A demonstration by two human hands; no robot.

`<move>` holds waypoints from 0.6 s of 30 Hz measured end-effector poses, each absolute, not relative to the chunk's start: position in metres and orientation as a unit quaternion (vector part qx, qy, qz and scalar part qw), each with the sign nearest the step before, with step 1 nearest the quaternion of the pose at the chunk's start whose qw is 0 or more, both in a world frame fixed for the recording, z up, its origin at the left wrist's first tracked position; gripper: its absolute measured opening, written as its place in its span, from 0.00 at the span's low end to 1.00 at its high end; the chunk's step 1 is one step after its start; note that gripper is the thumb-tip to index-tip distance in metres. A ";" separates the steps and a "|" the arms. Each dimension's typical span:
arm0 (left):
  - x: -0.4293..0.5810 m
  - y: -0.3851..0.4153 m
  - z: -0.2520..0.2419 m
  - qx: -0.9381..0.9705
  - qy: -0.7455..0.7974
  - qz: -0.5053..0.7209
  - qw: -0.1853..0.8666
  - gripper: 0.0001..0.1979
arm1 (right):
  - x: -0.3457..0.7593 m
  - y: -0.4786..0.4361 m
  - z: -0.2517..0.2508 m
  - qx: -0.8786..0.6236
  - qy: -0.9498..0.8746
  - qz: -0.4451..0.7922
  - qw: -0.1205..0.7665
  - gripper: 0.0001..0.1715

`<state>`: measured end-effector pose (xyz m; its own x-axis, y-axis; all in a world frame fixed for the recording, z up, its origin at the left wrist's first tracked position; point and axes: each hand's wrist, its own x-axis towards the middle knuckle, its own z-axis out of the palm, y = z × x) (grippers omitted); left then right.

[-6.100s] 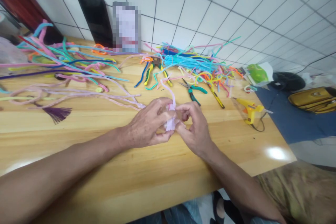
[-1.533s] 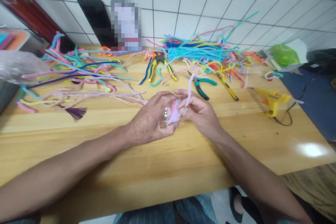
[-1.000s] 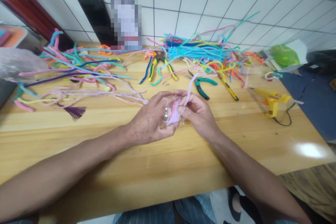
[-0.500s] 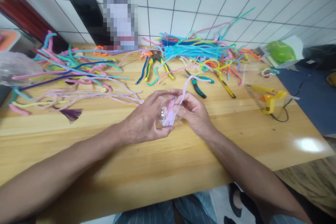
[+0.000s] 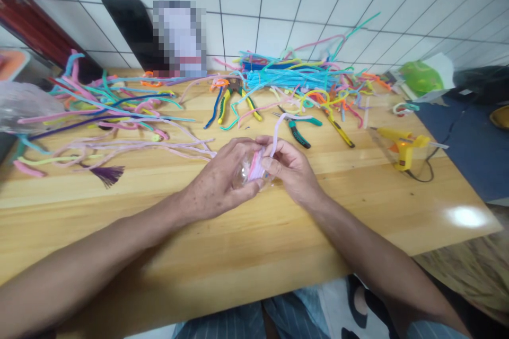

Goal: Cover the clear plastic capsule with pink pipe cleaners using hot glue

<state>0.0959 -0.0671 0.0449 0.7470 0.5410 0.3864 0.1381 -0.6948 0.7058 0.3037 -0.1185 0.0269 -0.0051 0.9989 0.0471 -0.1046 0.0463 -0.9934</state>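
Observation:
Between my hands, above the wooden table [image 5: 167, 254], is a clear rounded plastic piece [image 5: 243, 172] with lilac and pink pipe cleaner wound around its middle. My left hand [image 5: 222, 180] grips its left side, thumb in front and fingers over the top. A lilac pipe cleaner [image 5: 277, 130] rises from the winding, and its loose end bends off to the right. My right hand [image 5: 292, 169] pinches this pipe cleaner against the winding between thumb and fingers. The back of the clear piece and some fingertips are hidden.
Coloured pipe cleaners [image 5: 290, 79] lie heaped along the tiled wall, with more [image 5: 103, 111] at the left. Nearby are yellow-green pliers [image 5: 225, 106], teal pliers [image 5: 296, 135] and a yellow cutter [image 5: 340, 130]. A yellow glue gun [image 5: 403, 148] with a cord stands right. A purple tassel [image 5: 108, 174] lies left.
The wound piece has turned slightly in my hands, and my left thumb sits a little higher on it. The whole view has shifted slightly.

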 end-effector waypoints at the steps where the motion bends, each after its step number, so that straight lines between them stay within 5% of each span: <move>1: 0.096 -0.067 0.045 0.872 0.192 0.300 0.335 0.25 | 0.304 -0.118 0.027 -0.457 -0.476 0.525 0.538 0.21; 18: 0.101 -0.073 0.028 0.871 0.172 0.359 0.289 0.29 | 0.305 -0.119 0.027 -0.443 -0.468 0.523 0.557 0.21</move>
